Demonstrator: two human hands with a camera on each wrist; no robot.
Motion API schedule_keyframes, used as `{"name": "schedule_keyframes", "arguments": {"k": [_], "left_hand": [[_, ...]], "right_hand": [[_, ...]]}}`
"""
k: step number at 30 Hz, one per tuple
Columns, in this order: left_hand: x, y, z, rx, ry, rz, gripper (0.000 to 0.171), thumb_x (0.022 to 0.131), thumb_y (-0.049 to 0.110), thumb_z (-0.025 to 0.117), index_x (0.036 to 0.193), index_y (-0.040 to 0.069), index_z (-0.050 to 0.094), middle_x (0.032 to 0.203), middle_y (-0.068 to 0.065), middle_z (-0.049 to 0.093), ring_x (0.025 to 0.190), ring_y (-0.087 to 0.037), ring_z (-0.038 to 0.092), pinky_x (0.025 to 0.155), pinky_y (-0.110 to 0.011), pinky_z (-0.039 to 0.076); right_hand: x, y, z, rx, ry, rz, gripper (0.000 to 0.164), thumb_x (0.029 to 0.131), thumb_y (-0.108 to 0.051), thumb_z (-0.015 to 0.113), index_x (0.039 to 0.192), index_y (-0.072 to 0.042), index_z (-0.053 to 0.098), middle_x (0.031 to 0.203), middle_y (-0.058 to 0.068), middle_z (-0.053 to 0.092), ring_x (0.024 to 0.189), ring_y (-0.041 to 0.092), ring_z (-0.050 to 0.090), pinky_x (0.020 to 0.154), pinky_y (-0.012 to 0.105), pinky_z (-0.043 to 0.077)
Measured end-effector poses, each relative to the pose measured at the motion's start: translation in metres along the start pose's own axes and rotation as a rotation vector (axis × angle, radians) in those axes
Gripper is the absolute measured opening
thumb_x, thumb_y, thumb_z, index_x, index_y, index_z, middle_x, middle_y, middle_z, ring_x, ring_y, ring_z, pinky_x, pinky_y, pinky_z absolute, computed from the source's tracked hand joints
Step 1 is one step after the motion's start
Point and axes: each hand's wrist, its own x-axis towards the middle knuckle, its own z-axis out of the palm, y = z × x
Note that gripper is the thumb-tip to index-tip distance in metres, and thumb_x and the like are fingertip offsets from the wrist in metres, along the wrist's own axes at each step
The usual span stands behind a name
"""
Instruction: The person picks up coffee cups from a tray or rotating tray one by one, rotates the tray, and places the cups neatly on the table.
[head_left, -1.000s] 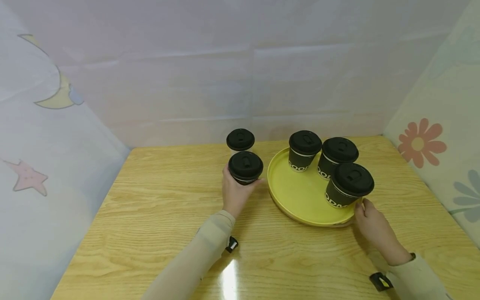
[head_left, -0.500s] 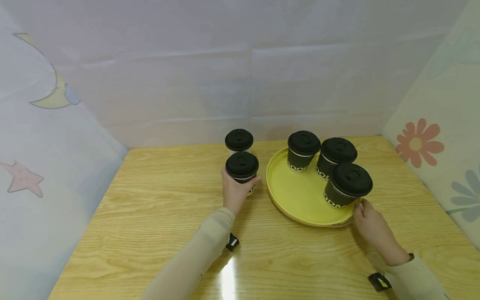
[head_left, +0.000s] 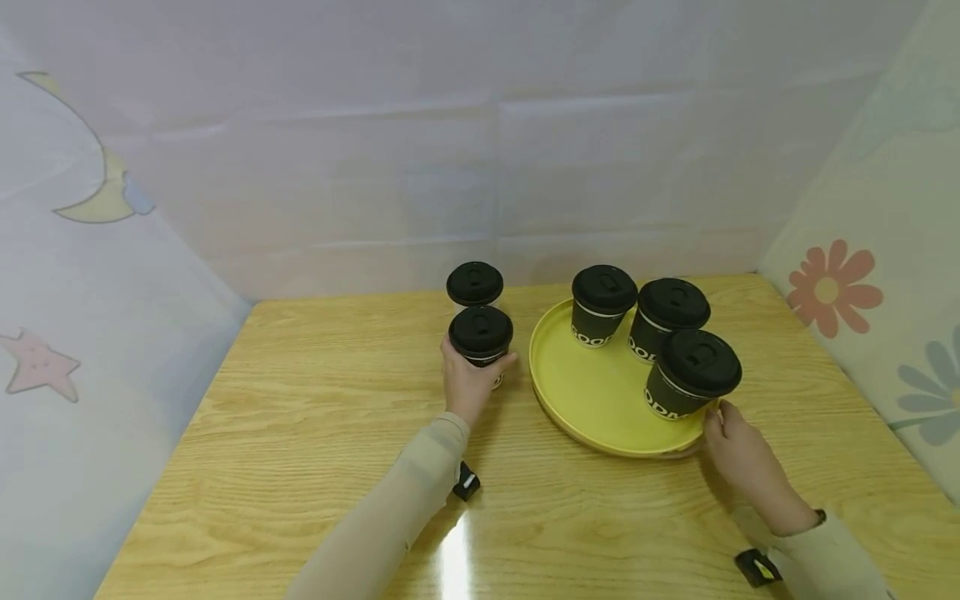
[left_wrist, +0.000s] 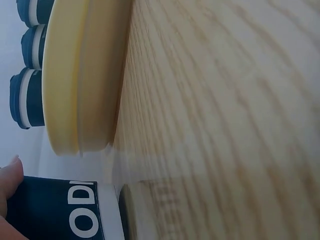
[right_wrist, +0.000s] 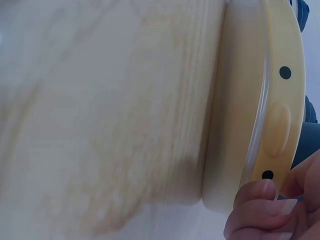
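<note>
My left hand (head_left: pixel 468 385) grips a black lidded paper coffee cup (head_left: pixel 481 331) to the left of the yellow round tray (head_left: pixel 577 392). In the left wrist view the cup (left_wrist: pixel 55 207) shows white lettering, and its base is right at the tabletop. Behind it stands another lidded cup (head_left: pixel 475 284), partly hidden. On the tray are three more black cups: one at the back (head_left: pixel 602 298), one in the middle (head_left: pixel 670 312) and one at the front right (head_left: pixel 693 375). My right hand (head_left: pixel 750 454) pinches the tray's front right rim, with fingers (right_wrist: pixel 260 215) curled below the edge.
The wooden table (head_left: pixel 315 433) carries everything, with bare wood left of the cups and in front of the tray. A pale cloth wall (head_left: pixel 360 200) closes off the back. Printed side cloths (head_left: pixel 832 287) stand at left and right.
The cup in my left hand has come from a tilt to upright, moving slightly left. The right hand stays at the tray rim, and the head view has shifted a little.
</note>
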Motion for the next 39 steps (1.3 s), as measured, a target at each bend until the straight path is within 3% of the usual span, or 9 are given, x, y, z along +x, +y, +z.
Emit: {"name": "schedule_keyframes", "arguments": {"k": [4,12,19,24,30,34,39], "left_hand": [[0.0025,-0.0019,0.0007,-0.033,-0.018,0.011,0.099,0.074,0.015,0.087,0.146,0.001,0.02,0.141,-0.019,0.035,0.133,-0.031,0.039,0.112,-0.043,0.029],[0.0046,-0.0044,-0.0004,-0.063,-0.038,0.042,0.099,0.074,0.009,0.086,0.147,0.002,0.02,0.144,-0.017,0.034,0.135,-0.029,0.037,0.113,-0.042,0.027],[0.0056,-0.006,-0.0034,-0.055,-0.051,0.073,0.095,0.075,0.008,0.086,0.146,0.001,0.023,0.143,-0.018,0.036,0.135,-0.03,0.037,0.113,-0.043,0.027],[0.0049,-0.0062,-0.005,-0.053,-0.062,0.084,0.094,0.074,0.008,0.086,0.145,0.0,0.025,0.142,-0.018,0.037,0.134,-0.03,0.038,0.113,-0.042,0.027],[0.0042,-0.0066,-0.0046,-0.03,-0.067,0.115,0.092,0.074,0.005,0.085,0.144,-0.002,0.026,0.141,-0.021,0.036,0.133,-0.033,0.037,0.113,-0.045,0.027],[0.003,-0.0074,-0.0046,-0.002,-0.084,0.091,0.094,0.075,0.002,0.083,0.146,-0.002,0.022,0.143,-0.022,0.033,0.135,-0.035,0.033,0.113,-0.047,0.025],[-0.0005,-0.0047,-0.0073,0.033,-0.108,-0.019,0.1,0.079,0.008,0.082,0.149,-0.005,0.013,0.149,-0.026,0.025,0.14,-0.037,0.025,0.115,-0.048,0.021]], "right_hand": [[-0.0002,0.0001,0.0006,0.004,0.003,0.002,0.06,0.106,-0.02,0.014,0.133,0.033,0.014,0.122,0.054,0.036,0.09,0.046,0.054,0.07,0.051,0.048],[0.0003,0.0014,0.0025,0.011,-0.004,0.004,0.06,0.106,-0.02,0.014,0.133,0.033,0.012,0.128,0.055,0.028,0.106,0.057,0.049,0.077,0.06,0.047],[-0.0004,-0.0008,0.0021,0.005,0.006,0.003,0.059,0.106,-0.019,0.015,0.132,0.034,0.014,0.123,0.055,0.035,0.092,0.046,0.053,0.071,0.053,0.048],[-0.0002,-0.002,0.001,0.005,-0.003,0.011,0.059,0.106,-0.019,0.015,0.133,0.033,0.013,0.126,0.055,0.032,0.105,0.06,0.049,0.077,0.06,0.047],[-0.0016,-0.0033,0.0007,0.011,-0.005,0.009,0.059,0.105,-0.019,0.014,0.133,0.033,0.013,0.127,0.055,0.029,0.109,0.061,0.047,0.079,0.063,0.046],[-0.0004,-0.0026,0.0004,0.003,-0.008,0.011,0.059,0.106,-0.019,0.014,0.132,0.033,0.014,0.127,0.055,0.029,0.111,0.063,0.044,0.081,0.064,0.045],[0.0008,-0.001,-0.0006,-0.005,-0.008,0.012,0.059,0.106,-0.019,0.014,0.133,0.033,0.014,0.128,0.055,0.028,0.113,0.065,0.04,0.083,0.066,0.043]]}}
